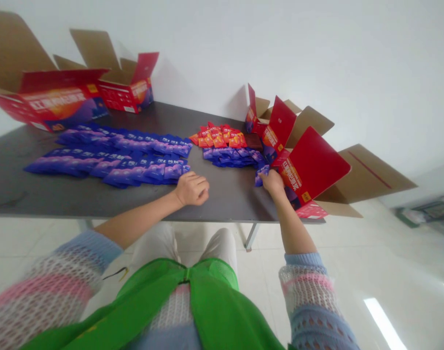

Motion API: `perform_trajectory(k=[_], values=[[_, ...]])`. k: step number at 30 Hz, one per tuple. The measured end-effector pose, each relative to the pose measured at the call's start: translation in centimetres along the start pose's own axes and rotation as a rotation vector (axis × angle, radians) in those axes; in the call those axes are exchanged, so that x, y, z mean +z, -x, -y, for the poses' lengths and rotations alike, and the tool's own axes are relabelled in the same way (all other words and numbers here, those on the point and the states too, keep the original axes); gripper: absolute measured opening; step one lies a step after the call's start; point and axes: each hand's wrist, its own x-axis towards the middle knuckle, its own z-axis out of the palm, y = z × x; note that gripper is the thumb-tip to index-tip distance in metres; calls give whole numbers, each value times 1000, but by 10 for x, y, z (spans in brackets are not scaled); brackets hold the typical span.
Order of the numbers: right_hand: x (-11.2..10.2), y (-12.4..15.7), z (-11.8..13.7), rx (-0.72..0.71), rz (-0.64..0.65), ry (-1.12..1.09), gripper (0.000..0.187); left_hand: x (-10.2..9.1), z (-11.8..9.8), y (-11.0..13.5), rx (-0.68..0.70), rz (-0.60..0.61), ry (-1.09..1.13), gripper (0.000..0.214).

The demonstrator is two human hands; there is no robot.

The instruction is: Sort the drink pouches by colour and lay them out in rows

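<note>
My right hand pinches a small purple sachet at the tabletop, beside the nearest open red carton. Just left of that sachet lies a pile of purple sachets. Behind the pile, red-orange sachets lie bunched together. My left hand is curled into a loose fist over the front part of the table, and nothing shows in it. Close by its knuckles end two long overlapping rows of purple sachets, a front row and a back row.
Two more open cartons line the table's right end. At the back left stand two open red cartons, a large one and a smaller one. A dark brown block sits near the red-orange sachets. The dark table meets a white wall.
</note>
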Motion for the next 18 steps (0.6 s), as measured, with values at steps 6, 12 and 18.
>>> perform_trajectory(k=[6,12,18], values=[[7,33,38,-300,74,-498,33,40,-22,-50,-578,126,1099,33],[55,56,83,-482,134,-815,30,64,-12,-67,-846,1,1768,31],[90,39,112,-364,139,-891,35,65,12,-75,-1015,-107,1989,39]])
